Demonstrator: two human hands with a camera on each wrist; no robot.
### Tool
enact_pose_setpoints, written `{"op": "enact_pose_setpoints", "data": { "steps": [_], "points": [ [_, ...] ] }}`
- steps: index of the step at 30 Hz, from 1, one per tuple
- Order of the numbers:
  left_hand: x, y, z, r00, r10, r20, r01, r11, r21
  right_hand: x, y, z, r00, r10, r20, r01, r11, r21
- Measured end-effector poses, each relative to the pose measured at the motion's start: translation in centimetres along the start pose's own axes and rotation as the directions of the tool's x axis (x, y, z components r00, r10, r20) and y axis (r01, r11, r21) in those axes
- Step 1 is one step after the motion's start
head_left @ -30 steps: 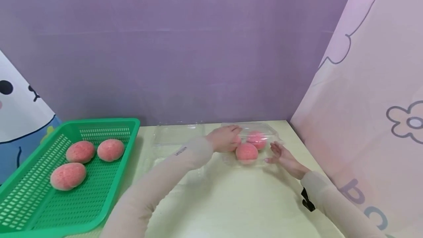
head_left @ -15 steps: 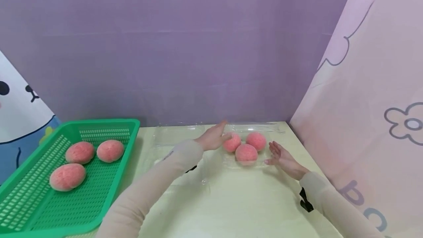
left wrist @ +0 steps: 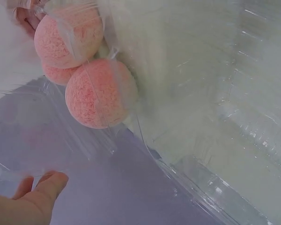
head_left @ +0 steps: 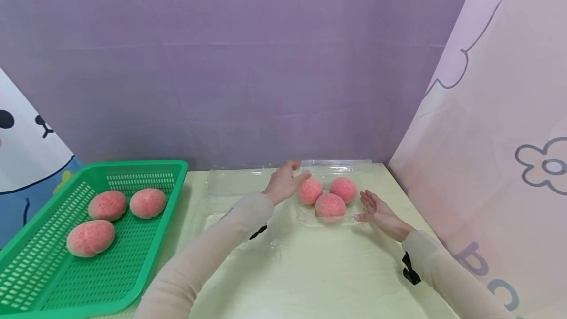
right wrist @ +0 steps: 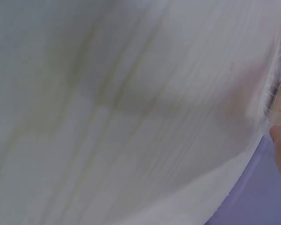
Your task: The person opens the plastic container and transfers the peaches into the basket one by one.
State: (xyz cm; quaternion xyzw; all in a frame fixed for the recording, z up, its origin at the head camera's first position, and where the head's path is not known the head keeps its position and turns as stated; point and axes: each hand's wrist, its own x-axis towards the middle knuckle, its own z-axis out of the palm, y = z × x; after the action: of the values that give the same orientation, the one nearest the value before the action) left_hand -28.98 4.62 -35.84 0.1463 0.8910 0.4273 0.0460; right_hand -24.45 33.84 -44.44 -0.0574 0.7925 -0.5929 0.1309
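Three pink balls [head_left: 330, 206] sit in the clear box [head_left: 310, 221], with the right grip [head_left: 382, 214] loose beside it, maybe to stop it sliding, and I can't tell if the left grip [head_left: 283, 184] pinches the lid [head_left: 335, 163].

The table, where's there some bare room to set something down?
Widest: the near part of the table, between the left sleeve and right sleeve. A narrow strip lies between the right hand and pink wall. Crowded: the back, with the left hand, two clear containers and three pink balls.
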Motion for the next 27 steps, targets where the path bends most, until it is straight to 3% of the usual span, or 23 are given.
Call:
{"op": "enact_pose_setpoints", "data": {
  "steps": [4,14,23,27],
  "points": [
    [0.9,0.2,-0.6,0.998,-0.003,-0.062,0.002,1.0,-0.018,-0.1,0.0,-0.1,1.0,0.001,0.005,-0.001,1.0,0.001],
    [3.6,0.6,-2.2,0.993,-0.051,-0.108,0.039,0.994,-0.106,0.0,0.5,0.5,1.0,0.014,0.006,-0.014,1.0,-0.012],
    [5.9,-0.3,-3.1,0.995,-0.08,-0.06,0.066,0.977,-0.204,0.2,0.4,0.3,1.0,-0.015,0.024,0.016,1.0,-0.002],
    [6.7,-0.4,-3.4,0.997,-0.08,-0.009,0.074,0.953,-0.292,0.0,0.2,0.1,1.0,-0.013,0.015,0.013,1.0,0.001]
  ]
}}
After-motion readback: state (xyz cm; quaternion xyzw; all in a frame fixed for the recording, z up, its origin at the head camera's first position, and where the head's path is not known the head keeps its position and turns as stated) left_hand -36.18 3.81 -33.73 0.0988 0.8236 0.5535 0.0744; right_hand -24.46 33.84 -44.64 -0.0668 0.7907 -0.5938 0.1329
